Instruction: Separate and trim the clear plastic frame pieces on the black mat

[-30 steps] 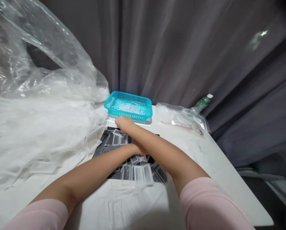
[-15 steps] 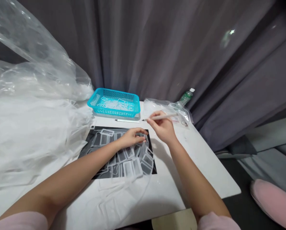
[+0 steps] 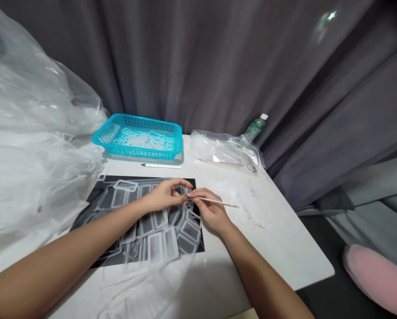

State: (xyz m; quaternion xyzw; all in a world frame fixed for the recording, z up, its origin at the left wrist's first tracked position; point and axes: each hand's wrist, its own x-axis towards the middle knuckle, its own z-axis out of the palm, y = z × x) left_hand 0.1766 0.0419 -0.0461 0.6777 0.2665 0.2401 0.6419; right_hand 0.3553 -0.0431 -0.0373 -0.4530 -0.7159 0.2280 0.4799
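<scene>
My right hand is closed around a slim pale pen-like tool; its back end sticks out to the right and its tip is hidden at the fingertips. Touching or nearly touching it, my left hand is curled with thumb and fingers close together on a translucent plastic frame piece, mostly covered by the fingers. Beneath both hands several translucent rectangular frame pieces lie in an overlapping heap on a black mat. More soft clear pieces trail off the mat toward me.
A blue perforated basket with white bits stands at the back, a white pen-like tool in front of it. Clear plastic bags and a green bottle are at the back right. A large white translucent pile fills the left of the table.
My right hand has come down and left with the slim tool, meeting the left hand over the mat. The left fingers have drawn closer together. The view has shifted slightly right.
</scene>
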